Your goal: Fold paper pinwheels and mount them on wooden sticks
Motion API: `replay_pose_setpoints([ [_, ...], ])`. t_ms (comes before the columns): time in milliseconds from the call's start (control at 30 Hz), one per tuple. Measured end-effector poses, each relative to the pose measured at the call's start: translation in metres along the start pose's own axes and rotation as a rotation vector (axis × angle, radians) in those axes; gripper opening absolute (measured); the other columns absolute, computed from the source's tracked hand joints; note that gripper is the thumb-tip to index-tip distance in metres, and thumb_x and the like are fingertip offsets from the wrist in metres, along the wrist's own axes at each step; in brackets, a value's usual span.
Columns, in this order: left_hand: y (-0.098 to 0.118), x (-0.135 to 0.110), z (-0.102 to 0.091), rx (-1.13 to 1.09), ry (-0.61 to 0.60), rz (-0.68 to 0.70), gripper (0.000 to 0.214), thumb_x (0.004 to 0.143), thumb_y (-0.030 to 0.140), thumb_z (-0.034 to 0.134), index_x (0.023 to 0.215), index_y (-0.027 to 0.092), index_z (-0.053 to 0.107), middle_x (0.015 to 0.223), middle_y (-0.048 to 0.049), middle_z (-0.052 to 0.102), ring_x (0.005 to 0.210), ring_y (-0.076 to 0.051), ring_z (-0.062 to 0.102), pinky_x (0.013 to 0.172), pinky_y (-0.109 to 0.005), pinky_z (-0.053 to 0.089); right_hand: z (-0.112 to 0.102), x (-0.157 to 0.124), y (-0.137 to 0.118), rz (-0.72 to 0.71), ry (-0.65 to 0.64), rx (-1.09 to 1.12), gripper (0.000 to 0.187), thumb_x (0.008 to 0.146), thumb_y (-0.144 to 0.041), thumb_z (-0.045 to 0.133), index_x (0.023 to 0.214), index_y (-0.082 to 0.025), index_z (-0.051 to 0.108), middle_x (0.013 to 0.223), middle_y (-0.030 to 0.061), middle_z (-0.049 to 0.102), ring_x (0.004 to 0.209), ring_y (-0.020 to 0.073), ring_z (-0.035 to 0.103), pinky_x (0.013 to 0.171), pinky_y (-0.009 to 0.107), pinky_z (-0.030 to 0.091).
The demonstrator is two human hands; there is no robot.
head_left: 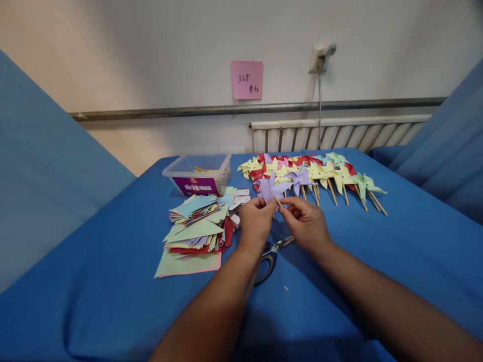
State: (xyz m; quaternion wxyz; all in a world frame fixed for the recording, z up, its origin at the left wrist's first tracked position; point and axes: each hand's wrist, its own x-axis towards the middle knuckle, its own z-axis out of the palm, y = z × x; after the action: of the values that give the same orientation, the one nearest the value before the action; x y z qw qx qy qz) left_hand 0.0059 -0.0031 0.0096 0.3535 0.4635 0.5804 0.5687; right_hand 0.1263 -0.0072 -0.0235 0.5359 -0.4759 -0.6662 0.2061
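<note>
Between my two hands, above the middle of the table, is a purple paper pinwheel (272,188). My left hand (257,217) is closed, pinching the pinwheel from the left. In the closed fingers of my right hand (306,221) is the end of a thin wooden stick (278,201), which meets the pinwheel's near side. How the stick joins the paper is hidden by my fingers. Below my hands lie scissors (268,261) with dark handles, partly covered by my left forearm. Several finished-looking pinwheels (341,177) on sticks, yellow, red, purple and green, lie in rows just beyond.
Stacked coloured paper (192,231) lies left of my hands, beside small white boxes (240,197). A clear plastic tub (204,173) with sticks inside stands behind it. Blue cloth covers the table (124,271). A wall, a metal rail (196,111) and a radiator (339,133) bound the back.
</note>
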Motion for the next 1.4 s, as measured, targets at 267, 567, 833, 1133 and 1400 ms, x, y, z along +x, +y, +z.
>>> replay_pose_setpoints([
  [267, 0.000, 0.000, 0.000, 0.024, 0.004, 0.017, 0.029, 0.064, 0.035, 0.066, 0.046, 0.017, 0.053, 0.043, 0.0046, 0.042, 0.045, -0.008, 0.033, 0.046, -0.023, 0.025, -0.005, 0.001, -0.006, -0.104, -0.005, -0.176, 0.016, 0.086, -0.025, 0.057, 0.097, -0.023, 0.069, 0.070, -0.0007, 0.060, 0.060, 0.0124, 0.053, 0.055, 0.024, 0.039],
  [567, -0.002, 0.000, 0.001, 0.070, 0.015, 0.056, 0.033, 0.065, 0.035, 0.065, 0.045, 0.018, 0.045, 0.045, 0.0063, 0.036, 0.046, -0.008, 0.030, 0.046, -0.023, 0.024, -0.006, 0.002, -0.004, -0.187, -0.004, -0.221, 0.013, 0.088, -0.025, 0.056, 0.092, -0.020, 0.067, 0.070, -0.0002, 0.059, 0.061, 0.0131, 0.054, 0.056, 0.025, 0.039],
  [833, -0.002, 0.000, 0.000, 0.078, 0.012, 0.059, 0.027, 0.066, 0.034, 0.065, 0.049, 0.018, 0.052, 0.045, 0.0055, 0.042, 0.045, -0.008, 0.035, 0.046, -0.023, 0.026, -0.008, 0.000, -0.009, -0.215, -0.010, -0.264, 0.020, 0.090, -0.025, 0.053, 0.105, -0.020, 0.066, 0.074, 0.0005, 0.062, 0.061, 0.0130, 0.055, 0.057, 0.025, 0.040],
  [1133, 0.001, -0.001, 0.000, 0.050, 0.019, 0.041, 0.027, 0.067, 0.034, 0.064, 0.049, 0.017, 0.053, 0.045, 0.0051, 0.044, 0.045, -0.008, 0.036, 0.046, -0.023, 0.027, -0.011, 0.000, -0.013, -0.294, -0.017, -0.414, 0.023, 0.092, -0.025, 0.050, 0.108, -0.021, 0.067, 0.076, 0.0020, 0.062, 0.068, 0.0153, 0.057, 0.063, 0.026, 0.041],
  [1400, 0.001, -0.001, 0.000, 0.079, 0.021, 0.031, 0.029, 0.066, 0.033, 0.064, 0.047, 0.018, 0.050, 0.045, 0.0060, 0.041, 0.045, -0.008, 0.033, 0.046, -0.023, 0.026, -0.011, 0.000, -0.010, -0.274, -0.055, -0.450, 0.023, 0.093, -0.027, 0.048, 0.103, -0.021, 0.068, 0.075, 0.0025, 0.061, 0.069, 0.0158, 0.057, 0.063, 0.026, 0.040],
])
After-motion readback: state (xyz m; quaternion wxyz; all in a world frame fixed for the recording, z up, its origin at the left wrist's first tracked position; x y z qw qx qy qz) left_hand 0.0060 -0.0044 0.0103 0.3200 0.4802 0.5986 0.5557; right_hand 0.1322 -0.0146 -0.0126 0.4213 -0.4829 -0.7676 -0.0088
